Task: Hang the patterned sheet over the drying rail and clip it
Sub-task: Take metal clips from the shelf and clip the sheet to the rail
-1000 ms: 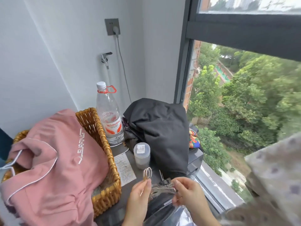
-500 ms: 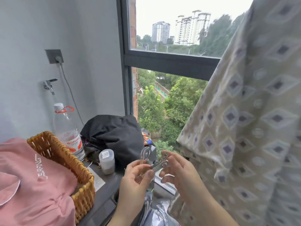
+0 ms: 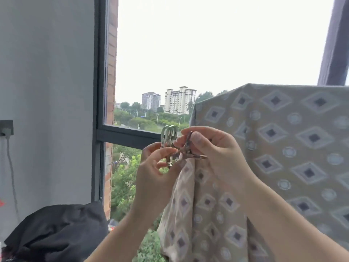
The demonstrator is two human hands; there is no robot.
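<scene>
The patterned sheet (image 3: 283, 140), beige with grey diamonds, hangs on the right, folded over a rail that it hides along its top edge. My left hand (image 3: 156, 173) pinches a bunch of metal clips (image 3: 169, 137) by their looped ends. My right hand (image 3: 213, 148) grips one metal clip (image 3: 188, 150) that still touches the bunch, right in front of the sheet's left edge. Both hands are raised to about the height of the window's crossbar.
A dark garment (image 3: 56, 231) lies heaped at the lower left. A grey wall with a socket and cable (image 3: 6, 129) fills the left. The dark window frame (image 3: 98, 91) stands behind my hands. A purple cloth (image 3: 336, 40) hangs at the upper right.
My view has swung up and to the right, away from the basket and bottle. Both hands have risen with the clips, from the counter to the sheet's left edge.
</scene>
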